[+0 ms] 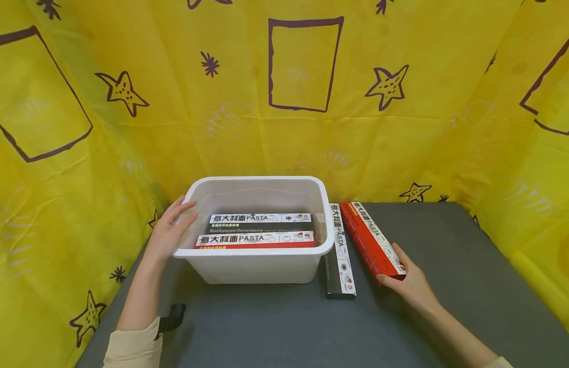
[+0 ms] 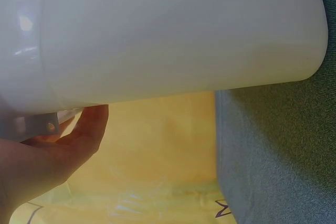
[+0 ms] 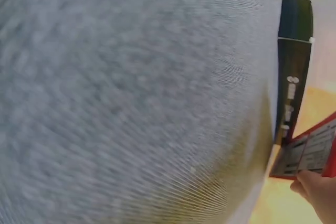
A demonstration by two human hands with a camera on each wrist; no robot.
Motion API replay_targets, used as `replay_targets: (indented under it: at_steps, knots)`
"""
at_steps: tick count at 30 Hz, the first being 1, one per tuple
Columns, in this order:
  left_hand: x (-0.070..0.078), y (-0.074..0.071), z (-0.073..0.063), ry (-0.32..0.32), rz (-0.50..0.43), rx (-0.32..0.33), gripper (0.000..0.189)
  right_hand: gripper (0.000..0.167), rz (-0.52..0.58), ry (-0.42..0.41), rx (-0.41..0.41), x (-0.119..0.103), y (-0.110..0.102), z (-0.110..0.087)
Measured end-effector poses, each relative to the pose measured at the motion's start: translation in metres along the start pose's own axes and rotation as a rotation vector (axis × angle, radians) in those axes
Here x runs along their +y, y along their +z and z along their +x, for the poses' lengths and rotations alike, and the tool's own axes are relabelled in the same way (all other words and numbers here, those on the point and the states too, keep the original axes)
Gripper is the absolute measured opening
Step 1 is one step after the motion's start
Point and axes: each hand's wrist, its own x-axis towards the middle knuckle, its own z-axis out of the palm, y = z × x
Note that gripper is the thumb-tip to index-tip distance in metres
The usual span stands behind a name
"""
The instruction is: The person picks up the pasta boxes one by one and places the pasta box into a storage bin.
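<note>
A white plastic tub (image 1: 252,268) stands near the back of the table. My left hand (image 1: 166,232) grips its left rim; the left wrist view shows that hand (image 2: 68,150) curled about the rim beside the tub's outer wall (image 2: 173,35). Inside lie a black-and-white pasta box (image 1: 261,225) and a red-and-white pasta box (image 1: 256,239). My right hand (image 1: 410,281) holds another red-and-white pasta box (image 1: 369,240) by its near end, thumb and fingers on opposite sides. In the right wrist view this box (image 3: 315,150) is tilted, with my right hand (image 3: 317,190) at its lower edge.
Between the tub and the held box, a second black-and-white pasta box (image 1: 340,260) lies lengthwise on the dark grey table (image 1: 247,327). A yellow patterned cloth (image 1: 284,143) hangs behind and along both sides. A black strap (image 1: 172,318) sits at my left wrist.
</note>
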Motion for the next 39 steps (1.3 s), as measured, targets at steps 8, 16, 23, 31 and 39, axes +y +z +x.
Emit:
replay_targets:
  at_steps: [8,16,23,31,39]
  knots:
    - [0.000,0.000,-0.001,0.005,-0.006,0.000,0.055,0.090,-0.013,-0.049,0.016,-0.018,-0.018,-0.001]
    - [0.000,-0.001,0.000,0.001,0.000,0.002,0.055,0.084,0.027,-0.142,0.058,-0.042,-0.036,0.000]
    - [0.000,0.000,-0.001,-0.003,0.004,0.004,0.055,0.081,0.033,-0.176,0.065,-0.058,-0.044,0.000]
    - [-0.001,0.000,-0.001,0.000,-0.003,0.009,0.055,0.080,0.118,-0.260,0.057,-0.079,-0.051,0.001]
    - [-0.001,0.000,-0.001,-0.003,0.002,0.011,0.054,0.079,0.227,-0.353,0.014,-0.100,-0.052,0.007]
